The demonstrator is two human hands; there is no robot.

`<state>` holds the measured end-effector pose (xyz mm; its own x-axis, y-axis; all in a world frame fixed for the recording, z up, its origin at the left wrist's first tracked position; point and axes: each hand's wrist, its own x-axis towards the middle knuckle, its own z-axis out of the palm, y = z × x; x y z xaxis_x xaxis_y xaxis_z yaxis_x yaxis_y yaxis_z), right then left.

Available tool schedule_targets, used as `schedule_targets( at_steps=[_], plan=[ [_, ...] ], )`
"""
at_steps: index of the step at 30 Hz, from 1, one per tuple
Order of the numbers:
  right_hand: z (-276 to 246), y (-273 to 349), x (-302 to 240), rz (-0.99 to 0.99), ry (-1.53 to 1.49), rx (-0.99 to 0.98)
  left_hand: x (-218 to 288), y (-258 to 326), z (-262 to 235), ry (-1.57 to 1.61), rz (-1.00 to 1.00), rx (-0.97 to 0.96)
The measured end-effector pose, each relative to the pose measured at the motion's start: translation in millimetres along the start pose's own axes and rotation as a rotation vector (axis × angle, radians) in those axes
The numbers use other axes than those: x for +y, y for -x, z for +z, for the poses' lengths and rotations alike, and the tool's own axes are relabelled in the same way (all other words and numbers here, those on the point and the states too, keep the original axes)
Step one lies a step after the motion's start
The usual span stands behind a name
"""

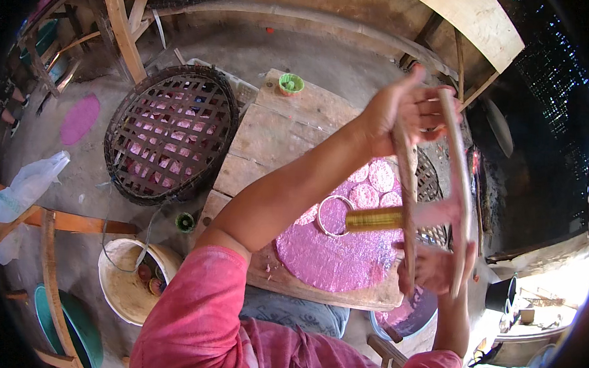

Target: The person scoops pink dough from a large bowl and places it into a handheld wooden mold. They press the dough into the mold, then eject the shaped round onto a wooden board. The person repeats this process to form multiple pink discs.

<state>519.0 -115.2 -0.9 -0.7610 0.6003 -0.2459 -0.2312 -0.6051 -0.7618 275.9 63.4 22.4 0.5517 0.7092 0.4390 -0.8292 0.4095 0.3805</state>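
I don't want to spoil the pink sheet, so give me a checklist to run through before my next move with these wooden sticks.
1. Left hand gripping the upper ends of the two long wooden sticks: ok.
2. Right hand gripping their lower ends: ok.
3. Golden metal cylinder fixed to the sticks: cannot tell, blurred.
4. Round metal ring lying on the flat round pink sheet: ok.
5. Sheet wholly on the wooden board: cannot tell, right edge hidden.

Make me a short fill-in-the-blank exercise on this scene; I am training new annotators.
1. The flat sheet on the wooden board is ____ in colour.
2. A metal ____ lies on the sheet.
3. Both hands, left hand and right hand, hold two long wooden ____.
4. The small bowl at the board's far corner is ____.

Missing words: pink; ring; sticks; green
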Motion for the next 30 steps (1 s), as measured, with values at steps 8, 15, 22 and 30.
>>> schedule_targets(
  at_steps=[8, 15, 22, 30],
  plan=[
    [-27.2, -54.7, -15.1, 0.273, 0.182, 0.339, -11.7, 44.8, -132.7, 0.362, 0.198, 0.056],
    [-20.1, -69.6, -13.9, 0.274, 0.424, 0.406, -8.0, 45.6, -150.3, 0.27, 0.284, 0.079],
    [-16.9, -55.8, -21.4, 0.243, 0.55, 0.485, -28.2, 29.8, -146.9, 0.278, 0.317, 0.093],
    [-23.7, -29.1, -19.6, 0.35, 0.579, 0.428, -53.3, 43.3, -137.2, 0.262, 0.283, 0.225]
  ],
)
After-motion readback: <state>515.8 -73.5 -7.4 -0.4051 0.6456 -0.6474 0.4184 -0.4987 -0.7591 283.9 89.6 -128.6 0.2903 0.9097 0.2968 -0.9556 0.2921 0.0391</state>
